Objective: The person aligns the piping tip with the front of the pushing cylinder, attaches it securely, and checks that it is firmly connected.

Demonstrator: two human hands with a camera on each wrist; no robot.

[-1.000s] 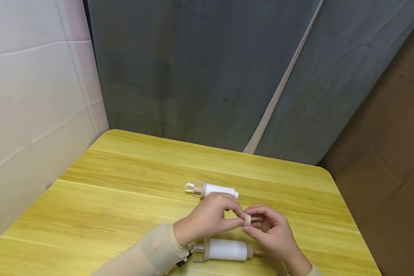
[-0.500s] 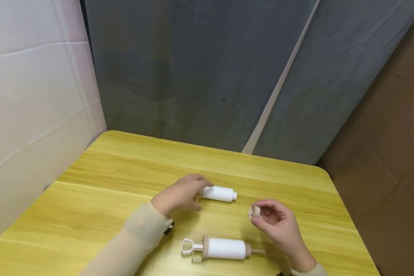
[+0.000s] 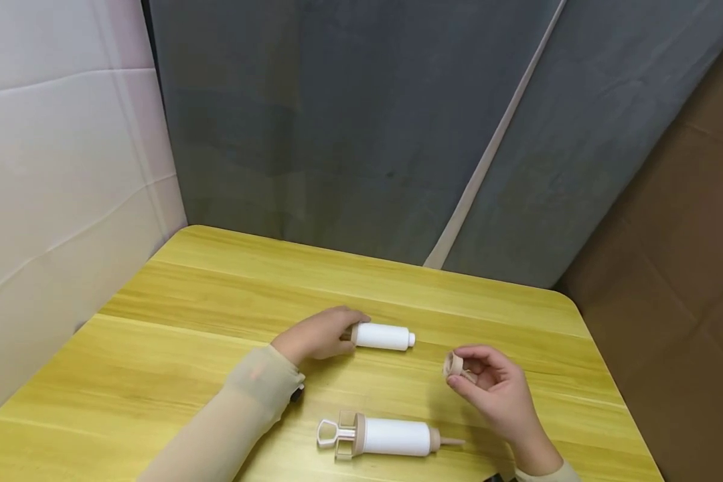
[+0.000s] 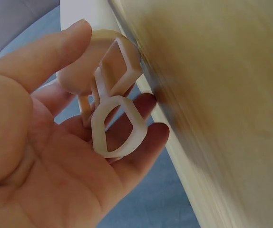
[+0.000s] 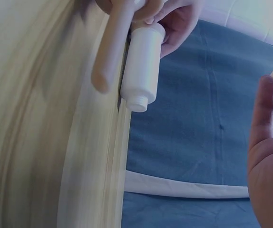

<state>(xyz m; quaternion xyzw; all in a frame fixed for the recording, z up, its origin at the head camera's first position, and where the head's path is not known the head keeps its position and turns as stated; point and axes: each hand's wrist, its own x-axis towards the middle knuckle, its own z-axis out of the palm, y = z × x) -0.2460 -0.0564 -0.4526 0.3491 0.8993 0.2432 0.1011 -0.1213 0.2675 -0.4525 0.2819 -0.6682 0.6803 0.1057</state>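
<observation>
In the head view, a syringe with a white barrel (image 3: 382, 337) and a bare threaded tip lies on the table. My left hand (image 3: 322, 335) holds its beige handle end, thumb on one side and fingers on the other. The left wrist view shows its beige end cap (image 4: 82, 71) and pale plunger ring (image 4: 141, 128) within the curved fingers. My right hand (image 3: 503, 395) pinches a small beige nozzle cap (image 3: 454, 365), its hollow end facing left, above the table. Only part of that hand (image 5: 269, 156) shows at the edge of the right wrist view.
Nearer the front of the wood-patterned table (image 3: 187, 375) lies a second, larger white syringe (image 3: 396, 436), its beige nozzle (image 3: 452, 441) pointing right and its ring handle left. A grey curtain (image 3: 349, 134) hangs behind the table, a pale one (image 3: 66, 167) at left.
My left hand has left the nozzle cap and moved left to the far syringe's handle end, where it takes hold. The right hand keeps the cap and has shifted slightly right.
</observation>
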